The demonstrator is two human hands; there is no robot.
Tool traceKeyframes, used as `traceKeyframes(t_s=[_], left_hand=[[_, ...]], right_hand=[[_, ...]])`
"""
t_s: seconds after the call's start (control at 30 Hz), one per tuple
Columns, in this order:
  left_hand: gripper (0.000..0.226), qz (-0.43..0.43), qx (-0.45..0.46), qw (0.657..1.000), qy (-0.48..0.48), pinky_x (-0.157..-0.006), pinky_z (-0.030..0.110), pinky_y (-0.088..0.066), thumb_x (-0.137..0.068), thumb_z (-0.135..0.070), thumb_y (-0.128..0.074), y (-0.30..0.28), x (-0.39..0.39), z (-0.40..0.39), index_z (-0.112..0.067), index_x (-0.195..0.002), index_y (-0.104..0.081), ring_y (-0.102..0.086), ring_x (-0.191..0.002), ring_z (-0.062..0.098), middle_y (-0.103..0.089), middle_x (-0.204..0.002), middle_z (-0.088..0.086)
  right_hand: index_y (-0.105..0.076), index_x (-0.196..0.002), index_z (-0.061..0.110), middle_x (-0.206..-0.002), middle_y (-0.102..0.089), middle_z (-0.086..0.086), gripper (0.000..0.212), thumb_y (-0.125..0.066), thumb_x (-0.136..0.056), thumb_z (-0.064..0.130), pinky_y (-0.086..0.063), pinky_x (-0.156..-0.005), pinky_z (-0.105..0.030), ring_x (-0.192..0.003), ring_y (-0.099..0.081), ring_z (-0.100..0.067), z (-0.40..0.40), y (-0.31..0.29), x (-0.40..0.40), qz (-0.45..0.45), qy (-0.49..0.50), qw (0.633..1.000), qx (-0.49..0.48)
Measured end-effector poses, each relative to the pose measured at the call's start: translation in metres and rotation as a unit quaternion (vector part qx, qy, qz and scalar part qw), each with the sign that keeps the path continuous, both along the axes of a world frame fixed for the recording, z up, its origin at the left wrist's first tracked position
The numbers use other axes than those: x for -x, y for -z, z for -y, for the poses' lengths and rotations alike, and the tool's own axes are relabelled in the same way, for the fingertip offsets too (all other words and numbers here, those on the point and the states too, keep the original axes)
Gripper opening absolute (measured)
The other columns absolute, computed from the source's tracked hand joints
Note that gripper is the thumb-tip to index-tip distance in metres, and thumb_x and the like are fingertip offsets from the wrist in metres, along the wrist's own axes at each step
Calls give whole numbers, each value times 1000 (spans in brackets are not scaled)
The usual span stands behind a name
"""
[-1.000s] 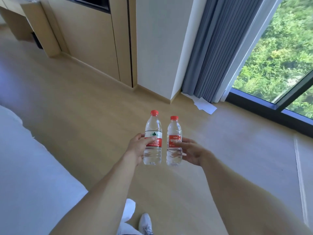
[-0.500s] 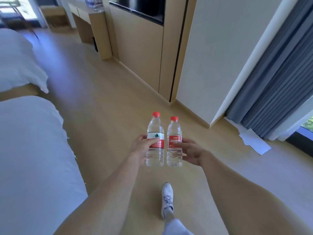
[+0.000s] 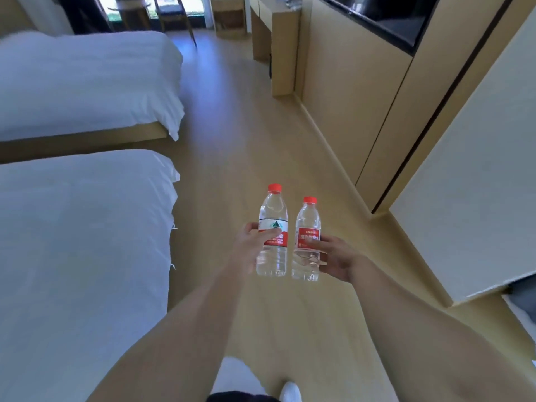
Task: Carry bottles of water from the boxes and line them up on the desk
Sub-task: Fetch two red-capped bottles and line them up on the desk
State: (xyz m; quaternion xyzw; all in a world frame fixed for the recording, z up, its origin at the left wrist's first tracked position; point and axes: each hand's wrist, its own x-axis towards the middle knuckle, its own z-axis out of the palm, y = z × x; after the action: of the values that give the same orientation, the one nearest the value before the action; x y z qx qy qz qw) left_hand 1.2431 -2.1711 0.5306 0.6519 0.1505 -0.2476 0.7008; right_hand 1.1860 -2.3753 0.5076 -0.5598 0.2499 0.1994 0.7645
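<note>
Head view: two white beds [image 3: 81, 221] lie at the left beside the wooden floor [image 3: 232, 146]. The left hand [image 3: 249, 245] grips the taller bottle [image 3: 272, 236], fingers curled round its label. Just beside it, the right hand [image 3: 336, 256] holds the shorter bottle [image 3: 307, 242] upright. The desk [image 3: 275, 39] stands far ahead.

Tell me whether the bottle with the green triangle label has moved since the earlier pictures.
Yes. The green-triangle bottle, in the left hand, has been carried along the floor past the window curtain toward the desk, now ahead.
</note>
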Motion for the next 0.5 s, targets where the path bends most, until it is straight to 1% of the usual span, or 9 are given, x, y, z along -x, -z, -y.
traceKeyframes(t_s=[0.07,0.13,0.2,0.27,0.3,0.4,0.43,0.5], left_hand=[[46,-6,2,1000,-16,-54,32,-57,-79,-9,-83,0,-29,8,-7,-115,-56,-71,-71,23,-71,-100,14],[45,-10,5,1000,-27,-63,38,-60,-79,-9,-83,4,-57,15,-8,-115,-56,-72,-75,25,-72,-101,13],[42,-4,4,1000,-30,-70,42,-61,-79,-9,-83,10,-87,21,-8,-114,-60,-73,-77,26,-73,-99,13],[36,-4,7,1000,-28,-70,42,-62,-79,-8,-82,19,-122,25,-8,-110,-65,-74,-74,26,-76,-92,11],[35,-7,9,1000,-28,-72,44,-63,-78,-8,-83,23,-138,28,-7,-110,-67,-74,-75,27,-76,-92,12],[39,-17,6,1000,-26,-84,55,-60,-76,-10,-85,36,-192,35,-8,-111,-67,-75,-88,36,-75,-101,18],[39,-16,7,1000,-25,-83,55,-60,-76,-10,-85,39,-213,37,-10,-110,-67,-74,-90,36,-75,-103,18],[41,-26,6,999,-21,-75,46,-62,-76,-11,-85,42,-263,40,-13,-112,-65,-74,-84,31,-75,-104,16]], right_hand=[[-71,-112,15,-105,-75,-6,35,-77,-78,23,-56,-80,-37,-90,-72,-20,8,0,-33,0,-19,1000,1],[-71,-112,15,-104,-75,-6,40,-78,-75,25,-56,-79,-37,-90,-72,-20,14,1,-63,-2,-33,999,0],[-71,-111,16,-104,-75,-6,42,-79,-71,26,-56,-85,-40,-92,-71,-22,21,4,-94,-2,-36,999,-2],[-70,-110,15,-105,-74,-8,42,-79,-70,26,-53,-96,-47,-97,-69,-26,28,8,-127,-2,-34,999,-1],[-70,-110,15,-105,-73,-8,42,-78,-71,25,-50,-101,-50,-99,-68,-27,32,9,-144,-3,-32,999,3],[-67,-119,11,-108,-71,-11,46,-77,-76,20,-45,-106,-54,-103,-65,-30,41,15,-199,-10,-20,1000,20],[-64,-124,9,-110,-70,-12,47,-75,-79,18,-45,-106,-54,-103,-64,-30,44,15,-219,-11,-16,999,27],[-61,-129,8,-113,-68,-13,47,-73,-85,16,-44,-107,-53,-104,-63,-30,49,15,-269,-21,-5,999,39]])
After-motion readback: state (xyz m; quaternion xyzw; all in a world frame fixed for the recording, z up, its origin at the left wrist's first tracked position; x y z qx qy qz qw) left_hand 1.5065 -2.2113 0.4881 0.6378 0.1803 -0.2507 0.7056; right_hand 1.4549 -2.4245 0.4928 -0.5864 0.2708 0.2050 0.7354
